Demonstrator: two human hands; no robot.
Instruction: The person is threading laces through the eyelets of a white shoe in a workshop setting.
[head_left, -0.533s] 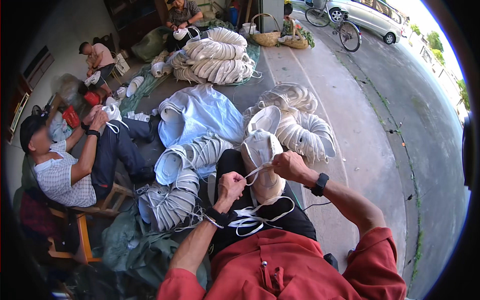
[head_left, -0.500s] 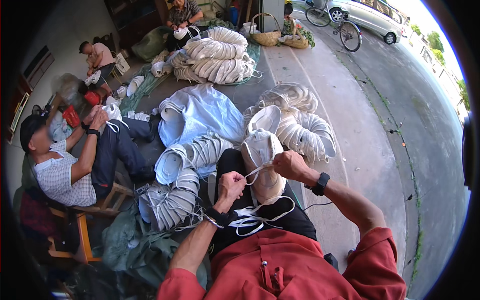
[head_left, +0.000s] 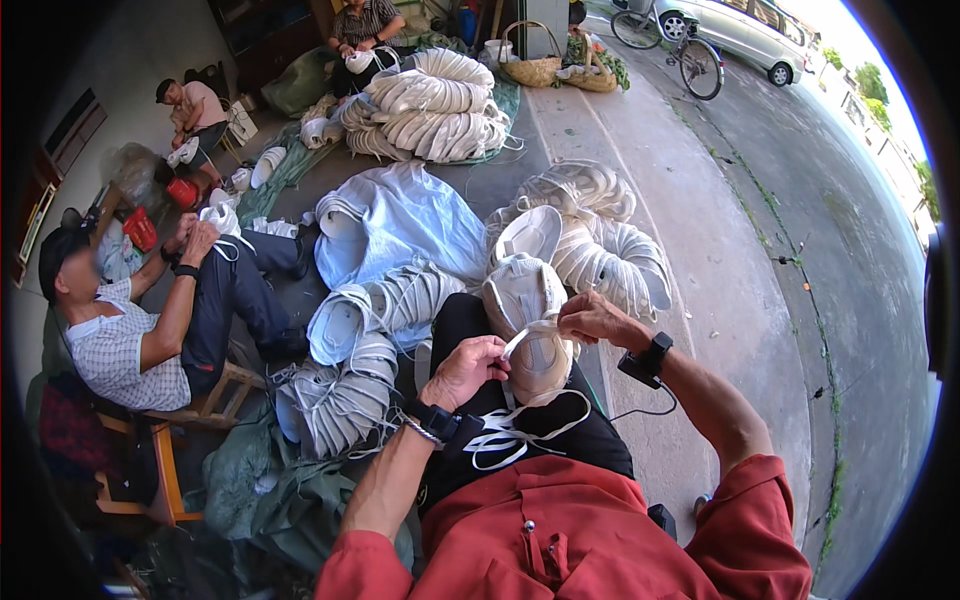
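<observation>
On my lap lies a white shoe upper (head_left: 522, 290), its rounded end pointing away from me. A white shoelace (head_left: 517, 343) runs across it between my hands. My left hand (head_left: 468, 370), on the near left side of the upper, pinches one part of the lace. My right hand (head_left: 600, 320) holds another part at the upper's right side, with its fingers closed. Loose loops of white lace (head_left: 497, 438) hang over my dark trousers below the upper. Another white upper (head_left: 530, 232) rests just beyond it.
Nested stacks of white uppers lie at the left (head_left: 350, 400), far right (head_left: 610, 260) and back (head_left: 440, 110), around a pale blue sheet (head_left: 400, 225). A co-worker (head_left: 130, 320) sits left with white work; two more sit behind. Baskets (head_left: 532, 70) and a bicycle (head_left: 690, 55) stand farther off.
My right hand has shifted slightly right and turned, its fingers now over the lace. My left hand has moved a little right, and the lace between them is shorter.
</observation>
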